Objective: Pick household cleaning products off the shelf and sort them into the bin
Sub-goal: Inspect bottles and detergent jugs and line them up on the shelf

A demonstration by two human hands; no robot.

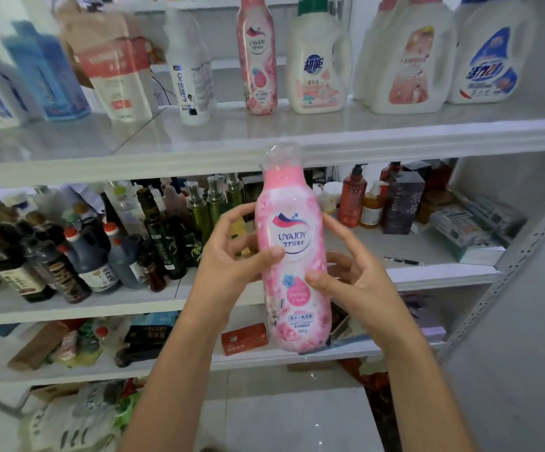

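A pink UYAJOY bottle with a clear cap is held upright in front of the shelves, label toward me. My left hand grips its left side, thumb across the label. My right hand holds its right side, thumb on the lower label, fingers spread behind. A second identical pink bottle stands on the top shelf. Beside it stand a white jug with a green cap, a white jug with a pink label, a white jug with a blue label and a white slim bottle. No bin is in view.
Blurred blue and white refill pouches stand at the top left. The middle shelf carries dark sauce bottles, green spray bottles and pump bottles. Boxes and packets lie on the lower shelf. A grey upright post is on the right.
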